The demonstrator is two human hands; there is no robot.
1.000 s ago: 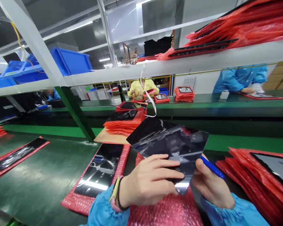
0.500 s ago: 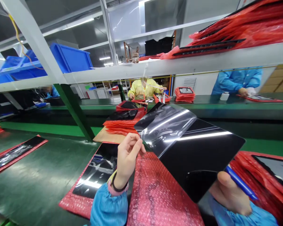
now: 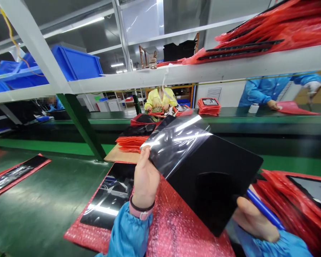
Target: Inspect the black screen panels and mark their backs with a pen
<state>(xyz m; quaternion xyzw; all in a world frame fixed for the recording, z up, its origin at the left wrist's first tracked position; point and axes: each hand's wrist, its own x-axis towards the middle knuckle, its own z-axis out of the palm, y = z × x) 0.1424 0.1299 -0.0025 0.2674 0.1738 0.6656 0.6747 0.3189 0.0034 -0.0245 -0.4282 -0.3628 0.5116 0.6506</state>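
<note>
A black glass panel (image 3: 216, 171) is held tilted in front of me, a clear plastic film (image 3: 173, 142) lying over its upper left part. My left hand (image 3: 147, 175) has its fingertips closed on the film's left corner; some of those fingers are hidden. My right hand (image 3: 254, 217) grips the panel's lower right edge, with the thumb on the front face. A blue pen (image 3: 266, 208) is also tucked in that hand. Beneath the panel lies a red bubble-wrap bag (image 3: 176, 217). Left of my wrist, another glossy black panel (image 3: 107, 200) rests on red wrap.
Red-wrapped panels (image 3: 132, 142) are stacked ahead on cardboard. More red bags (image 3: 280, 200) lie on the right, and a narrow black panel (image 3: 18, 175) on the left. A green post (image 3: 81, 125) and white shelf (image 3: 139, 80) stand ahead. Co-workers sit beyond, one in yellow (image 3: 160, 98).
The panel and both hands have shifted slightly left. My left fingers have moved up onto the film's corner. The co-worker at the right has raised one gloved hand.
</note>
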